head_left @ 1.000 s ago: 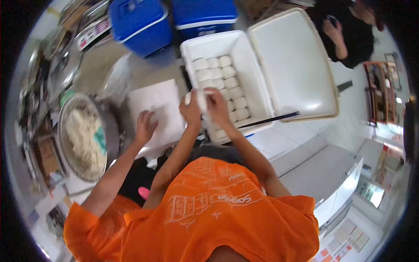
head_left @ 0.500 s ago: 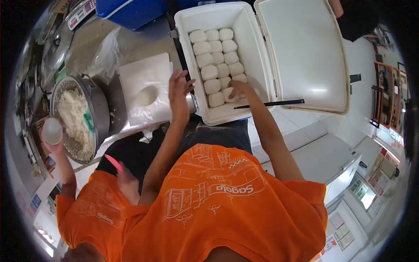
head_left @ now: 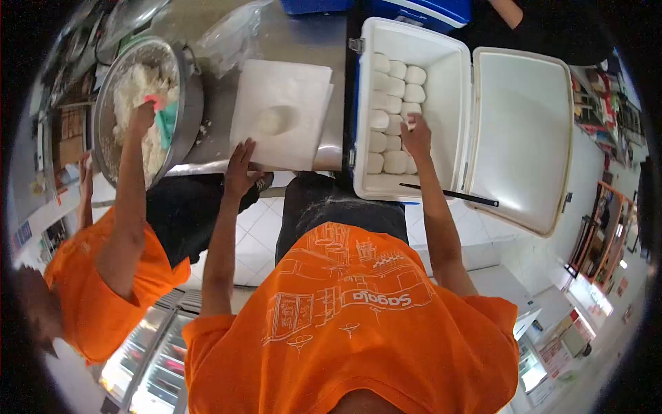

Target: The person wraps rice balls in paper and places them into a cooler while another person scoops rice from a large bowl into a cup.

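My right hand (head_left: 416,135) reaches into an open white cooler (head_left: 358,103) and rests with its fingers stretched out on the white wrapped balls (head_left: 396,69) packed in rows inside. My left hand (head_left: 241,164) lies with fingers spread on the near edge of a stack of white sheets (head_left: 303,90) on the steel counter. A small white mound (head_left: 270,121) sits in the middle of the top sheet, apart from my left hand. Neither hand grips anything.
A co-worker in orange at my left has a hand (head_left: 143,116) in a big metal pot (head_left: 189,103) of white rice (head_left: 134,79). The cooler lid (head_left: 524,138) hangs open to the right with a black stay (head_left: 448,195). Blue coolers (head_left: 434,10) and a plastic bag (head_left: 231,34) stand behind.
My right hand has moved from the near end of the cooler further in over the balls. My left hand dropped onto the sheets' edge. The co-worker's hand moved into the pot.
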Demonstrator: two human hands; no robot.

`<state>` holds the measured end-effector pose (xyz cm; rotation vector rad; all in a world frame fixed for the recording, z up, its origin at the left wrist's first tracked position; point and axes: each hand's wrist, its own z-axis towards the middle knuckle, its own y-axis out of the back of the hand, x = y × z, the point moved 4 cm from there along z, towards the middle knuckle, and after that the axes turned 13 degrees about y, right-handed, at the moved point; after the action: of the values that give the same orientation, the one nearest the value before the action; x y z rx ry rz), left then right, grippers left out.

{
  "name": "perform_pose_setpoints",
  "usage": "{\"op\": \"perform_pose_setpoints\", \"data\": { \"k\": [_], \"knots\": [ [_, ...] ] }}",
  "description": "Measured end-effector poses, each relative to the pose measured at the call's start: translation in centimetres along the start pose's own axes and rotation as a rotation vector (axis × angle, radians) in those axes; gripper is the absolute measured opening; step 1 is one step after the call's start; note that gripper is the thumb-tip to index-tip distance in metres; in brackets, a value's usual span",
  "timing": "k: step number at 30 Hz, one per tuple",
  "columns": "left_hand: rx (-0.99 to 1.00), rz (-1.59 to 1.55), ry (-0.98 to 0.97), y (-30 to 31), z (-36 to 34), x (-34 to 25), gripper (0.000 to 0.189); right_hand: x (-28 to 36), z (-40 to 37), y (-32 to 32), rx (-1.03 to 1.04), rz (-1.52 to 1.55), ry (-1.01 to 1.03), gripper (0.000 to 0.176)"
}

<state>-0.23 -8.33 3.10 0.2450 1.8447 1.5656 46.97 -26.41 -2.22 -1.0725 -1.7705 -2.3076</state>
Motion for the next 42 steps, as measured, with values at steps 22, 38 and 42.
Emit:
{"op": "perform_pose_setpoints", "data": {
  "k": [22,38,42],
  "knots": [
    [0.0,-0.497,0.14,2.4,1.8,5.0,0.015,26.2,-1.5,-9.7,0.137,0.515,0.443,0.015],
    [-0.141,-0.147,0.062,-0.4,3.8,-4.8,0.061,18.8,-0.9,-14.6,0.978,0.827,-0.603,0.037],
    [-0.133,-0.06,0.1,-1.4,4.4,-5.3,0.068,19.9,6.3,-17.0,0.48,1.099,-0.145,0.038]
  ]
}}
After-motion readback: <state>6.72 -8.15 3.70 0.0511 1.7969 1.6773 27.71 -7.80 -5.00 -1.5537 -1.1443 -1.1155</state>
